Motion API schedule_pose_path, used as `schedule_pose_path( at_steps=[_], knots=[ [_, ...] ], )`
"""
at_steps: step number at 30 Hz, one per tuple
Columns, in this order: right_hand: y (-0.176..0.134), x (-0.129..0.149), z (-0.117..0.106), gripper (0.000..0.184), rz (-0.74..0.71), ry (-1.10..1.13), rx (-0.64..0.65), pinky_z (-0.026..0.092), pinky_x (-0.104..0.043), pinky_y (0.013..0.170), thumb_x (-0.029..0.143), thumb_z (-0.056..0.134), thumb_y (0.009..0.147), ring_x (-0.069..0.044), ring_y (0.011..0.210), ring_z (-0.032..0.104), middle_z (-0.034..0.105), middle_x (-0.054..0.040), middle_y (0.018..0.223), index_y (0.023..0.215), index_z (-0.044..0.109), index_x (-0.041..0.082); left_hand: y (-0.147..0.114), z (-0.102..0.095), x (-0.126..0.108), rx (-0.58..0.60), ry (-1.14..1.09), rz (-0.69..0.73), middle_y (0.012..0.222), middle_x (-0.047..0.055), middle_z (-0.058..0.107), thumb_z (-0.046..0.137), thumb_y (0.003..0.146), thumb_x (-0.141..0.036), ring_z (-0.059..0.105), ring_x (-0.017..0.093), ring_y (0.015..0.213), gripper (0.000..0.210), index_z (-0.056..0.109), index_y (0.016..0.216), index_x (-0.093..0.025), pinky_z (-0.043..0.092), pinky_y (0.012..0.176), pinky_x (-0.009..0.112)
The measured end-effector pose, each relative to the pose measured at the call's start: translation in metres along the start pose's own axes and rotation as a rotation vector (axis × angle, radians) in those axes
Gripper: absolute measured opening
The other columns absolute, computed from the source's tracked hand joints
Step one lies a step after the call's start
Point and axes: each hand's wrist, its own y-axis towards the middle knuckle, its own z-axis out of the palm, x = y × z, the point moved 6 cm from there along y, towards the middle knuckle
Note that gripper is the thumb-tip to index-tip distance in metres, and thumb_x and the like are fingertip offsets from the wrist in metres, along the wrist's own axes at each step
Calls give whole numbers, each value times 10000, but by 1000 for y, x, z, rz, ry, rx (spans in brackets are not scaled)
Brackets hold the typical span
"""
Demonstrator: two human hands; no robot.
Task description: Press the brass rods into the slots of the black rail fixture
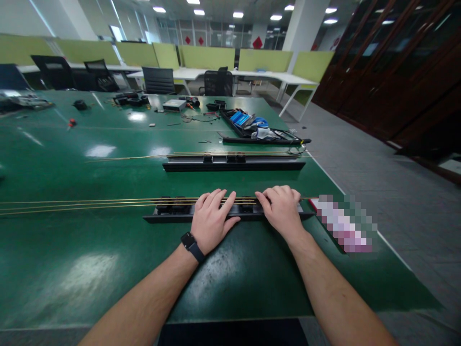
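Note:
A long black channel-shaped rail (176, 218) lies across the green table in front of me, with dark blocks inside it. Thin brass-coloured rods (108, 201) run along its top and stretch far past its left end. My left hand (212, 216) rests over the rail's middle, fingers apart and thumb spread, touching the rods and rail. Close to the right end, my right hand (283, 206) has its fingers bent over the rail and rods, thumb on the near left side. Its fingertips are partly hidden behind the hand.
Parallel to it, farther back, lies a second black rail (234, 166) with rods and blocks. Behind that sits a black tray (230, 120) holding blue and white items. A blurred-out pink and white object (340, 223) is by the table's right edge. Small parts and a grey box (175, 105) stand farther off.

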Motion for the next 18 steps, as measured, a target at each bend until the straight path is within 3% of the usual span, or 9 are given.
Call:
schedule_pose_path(
  at_steps=[4, 11, 18],
  knots=[
    [1, -4, -1, 481, 31, -39, -9, 244, -405, 875, 475, 438, 1064, -224, 920, 492, 694, -65, 867, 727, 646, 203, 0, 0, 0, -1, 6, 2, 1464, 130, 608, 624, 963, -509, 526, 317, 1386, 607, 526, 1498, -241, 356, 1154, 502],
    [-1, 0, 1, 412, 8, 42, -6, 248, -404, 907, 503, 483, 1047, -230, 956, 520, 705, -52, 890, 821, 675, 217, 0, 1, 0, -14, 13, 10, 1458, 132, 614, 627, 961, -515, 531, 317, 1380, 608, 533, 1495, -240, 366, 1147, 502],
    [-1, 2, 4, 416, -10, -10, 6, 247, -398, 886, 478, 486, 1052, -220, 936, 511, 693, -43, 869, 789, 664, 210, 0, 0, -1, -15, 14, 7, 1450, 128, 619, 640, 953, -508, 538, 317, 1375, 609, 538, 1490, -240, 370, 1145, 503]
  ],
)
